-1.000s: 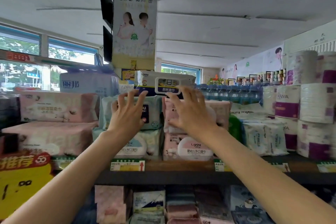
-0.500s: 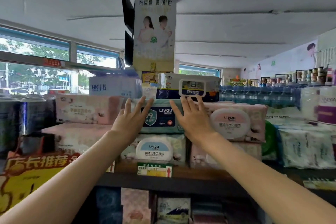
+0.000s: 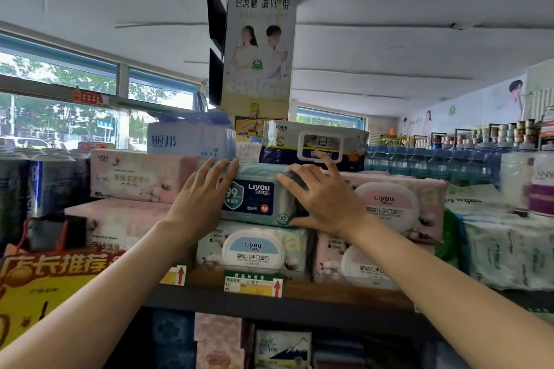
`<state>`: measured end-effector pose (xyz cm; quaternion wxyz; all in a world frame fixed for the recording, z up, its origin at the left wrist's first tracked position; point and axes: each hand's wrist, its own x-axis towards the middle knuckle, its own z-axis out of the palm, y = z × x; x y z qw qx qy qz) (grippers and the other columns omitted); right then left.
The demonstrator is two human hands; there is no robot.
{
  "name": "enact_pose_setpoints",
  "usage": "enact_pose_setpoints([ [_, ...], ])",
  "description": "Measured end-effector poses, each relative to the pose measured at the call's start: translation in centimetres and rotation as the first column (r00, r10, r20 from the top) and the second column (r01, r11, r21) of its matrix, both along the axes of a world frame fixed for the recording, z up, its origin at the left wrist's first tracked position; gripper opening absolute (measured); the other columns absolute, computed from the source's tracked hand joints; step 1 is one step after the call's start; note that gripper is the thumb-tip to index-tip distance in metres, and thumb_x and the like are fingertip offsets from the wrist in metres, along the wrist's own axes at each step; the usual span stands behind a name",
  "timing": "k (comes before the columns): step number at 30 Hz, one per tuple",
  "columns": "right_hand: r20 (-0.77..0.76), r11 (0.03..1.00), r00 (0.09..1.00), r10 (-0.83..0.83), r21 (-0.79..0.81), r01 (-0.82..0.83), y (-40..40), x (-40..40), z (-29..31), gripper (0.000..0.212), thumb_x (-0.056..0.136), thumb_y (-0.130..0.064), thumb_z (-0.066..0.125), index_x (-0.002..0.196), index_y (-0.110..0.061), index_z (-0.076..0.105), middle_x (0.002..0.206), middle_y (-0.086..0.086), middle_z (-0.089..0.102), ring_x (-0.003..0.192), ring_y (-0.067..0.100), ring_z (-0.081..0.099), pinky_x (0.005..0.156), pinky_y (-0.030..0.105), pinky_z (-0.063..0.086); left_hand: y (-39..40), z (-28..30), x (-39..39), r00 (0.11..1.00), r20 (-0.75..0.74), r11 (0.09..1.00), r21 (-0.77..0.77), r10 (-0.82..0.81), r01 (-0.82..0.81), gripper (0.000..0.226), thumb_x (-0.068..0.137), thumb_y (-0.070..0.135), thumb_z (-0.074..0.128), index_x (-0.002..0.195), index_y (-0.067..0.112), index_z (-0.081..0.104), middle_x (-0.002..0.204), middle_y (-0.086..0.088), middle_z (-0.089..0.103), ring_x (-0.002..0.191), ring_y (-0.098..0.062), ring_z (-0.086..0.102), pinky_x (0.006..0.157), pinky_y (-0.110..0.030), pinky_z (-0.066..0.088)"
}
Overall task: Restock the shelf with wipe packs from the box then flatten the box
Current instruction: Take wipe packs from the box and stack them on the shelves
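Note:
A teal Liyou wipe pack (image 3: pixel 257 198) lies on the top shelf, stacked on a white-and-blue lidded pack (image 3: pixel 254 249). My left hand (image 3: pixel 204 198) rests with straight fingers against the teal pack's left end. My right hand (image 3: pixel 326 204) lies spread over its right end, one fingertip reaching up to the white-and-navy pack (image 3: pixel 314 144) stacked above. Pink lidded packs (image 3: pixel 389 207) sit to the right. The box is not in view.
Pink tissue packs (image 3: pixel 141 177) and a blue pack (image 3: pixel 189 141) stand to the left, dark cans (image 3: pixel 45 183) further left. Toilet rolls and water bottles (image 3: pixel 434 162) fill the right. The shelf edge (image 3: pixel 299 305) carries price tags; a lower shelf holds more packs.
Both hands have come down from the white-and-navy top pack and now lie on the ends of the teal pack beneath it. The view has moved closer to the shelf.

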<state>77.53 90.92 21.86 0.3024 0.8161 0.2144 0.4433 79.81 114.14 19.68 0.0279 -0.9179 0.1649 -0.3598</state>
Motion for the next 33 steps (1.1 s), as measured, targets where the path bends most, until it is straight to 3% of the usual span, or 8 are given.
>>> enact_pose_setpoints([
  [5,-0.024,0.999,0.999,-0.036,0.027,0.037,0.4,-0.5,0.2,0.093,0.052,-0.069,0.072,0.125,-0.014,0.058,0.111,0.012,0.066,0.100,0.026,0.066,0.105,0.052,0.016,-2.4,-0.5,-0.8,0.994,0.027,0.990,0.095,-0.105,0.102,0.097,0.088,0.027,0.048,0.133,0.036,-0.037,0.156,0.000,-0.020,0.144,-0.028,-0.019,0.114,-0.047,-0.011],
  [13,-0.044,0.991,0.992,-0.117,0.055,0.119,1.3,-0.4,-0.4,0.110,0.046,-0.070,0.074,0.128,-0.001,0.052,0.124,0.016,0.059,0.114,0.030,0.058,0.105,0.056,0.028,-4.0,0.9,-0.8,0.999,-0.003,0.986,0.161,-0.045,0.045,0.096,0.086,0.057,0.047,0.145,0.025,-0.022,0.157,-0.001,-0.017,0.145,-0.031,-0.010,0.116,-0.050,-0.005],
  [18,-0.055,0.984,0.983,-0.178,-0.007,0.178,2.5,-0.5,-0.3,0.111,0.067,-0.059,0.069,0.144,0.005,0.021,0.144,0.021,0.035,0.132,0.035,0.036,0.112,0.056,0.005,-4.9,0.5,-1.0,0.999,0.022,0.996,0.089,-0.032,0.030,0.098,0.086,0.050,0.052,0.147,0.017,-0.017,0.158,-0.006,-0.009,0.146,-0.029,-0.006,0.117,-0.048,-0.004],
  [20,-0.054,0.978,0.977,-0.206,0.015,0.207,3.4,-0.1,-0.6,0.108,0.059,-0.053,0.076,0.140,0.005,0.033,0.134,0.024,0.046,0.122,0.038,0.047,0.111,0.057,0.019,-5.2,-0.1,-0.7,0.998,0.058,0.998,0.067,-0.024,0.020,0.100,0.083,0.049,0.057,0.148,0.009,-0.007,0.158,-0.009,-0.001,0.146,-0.030,0.001,0.117,-0.047,0.000],
  [22,-0.065,0.975,0.978,-0.199,0.087,0.204,4.4,-0.2,-0.3,0.101,0.044,-0.046,0.083,0.129,0.000,0.052,0.111,0.019,0.062,0.099,0.035,0.061,0.102,0.055,0.037,-5.1,-0.6,-0.4,0.982,0.183,0.997,0.065,-0.044,0.033,0.105,0.065,0.050,0.072,0.144,0.000,0.025,0.148,-0.018,0.035,0.137,-0.034,0.034,0.112,-0.051,0.024],
  [24,-0.079,0.972,0.976,-0.201,0.104,0.209,4.5,-0.3,0.0,0.104,0.055,-0.043,0.081,0.138,0.000,0.037,0.121,0.020,0.053,0.109,0.038,0.055,0.109,0.057,0.026,-5.0,-1.0,0.2,0.951,0.301,0.995,0.086,-0.067,0.043,0.106,0.045,0.052,0.081,0.129,-0.001,0.043,0.123,-0.018,0.061,0.114,-0.033,0.060,0.095,-0.053,0.044],
  [27,-0.113,0.986,0.984,-0.139,0.071,0.147,3.2,-0.2,0.3,0.113,0.073,-0.045,0.071,0.146,0.001,-0.003,0.143,0.024,0.021,0.131,0.043,0.026,0.113,0.056,-0.005,-5.2,-1.1,0.5,0.904,0.414,0.989,0.132,-0.110,0.060,0.102,0.042,0.054,0.080,0.123,0.003,0.043,0.115,-0.013,0.066,0.104,-0.029,0.065,0.090,-0.051,0.049],
  [33,-0.101,0.996,0.991,-0.084,0.006,0.085,2.1,-0.7,0.3,0.108,0.080,-0.052,0.060,0.146,0.002,-0.006,0.145,0.024,0.020,0.134,0.040,0.025,0.109,0.052,-0.018,-5.4,-1.7,1.0,0.899,0.410,0.987,0.111,-0.156,0.121,0.084,0.056,0.046,0.067,0.126,0.007,0.043,0.121,-0.013,0.062,0.114,-0.028,0.046,0.089,-0.047,0.051],
])
